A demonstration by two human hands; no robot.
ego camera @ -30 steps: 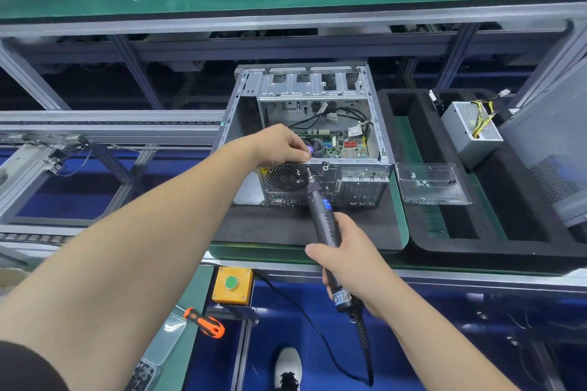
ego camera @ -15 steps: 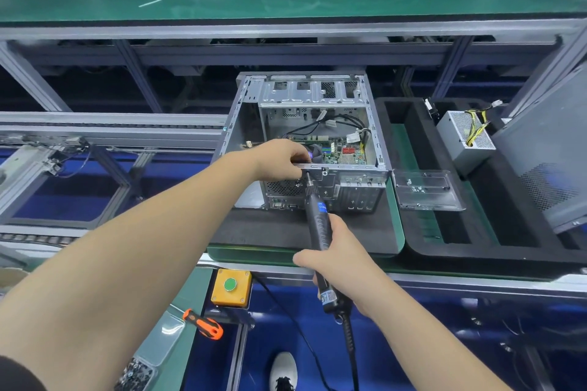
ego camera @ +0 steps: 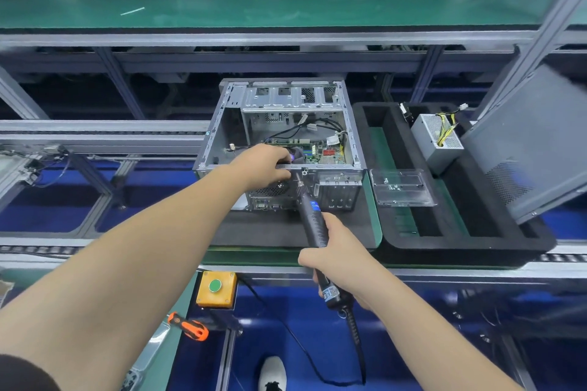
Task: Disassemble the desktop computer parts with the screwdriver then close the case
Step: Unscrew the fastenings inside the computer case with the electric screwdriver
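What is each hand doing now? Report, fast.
Left hand: gripping the computer case rear top edge.
Right hand: holding the electric screwdriver.

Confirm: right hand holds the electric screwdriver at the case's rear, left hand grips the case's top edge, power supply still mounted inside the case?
Not quite. The head view shows the power supply out of the case, sitting in the black foam tray to its right. The right hand on the electric screwdriver and the left hand are as stated.

The green bench (ego camera: 287, 253) carries a black mat (ego camera: 254, 232) and black foam tray (ego camera: 460, 247).
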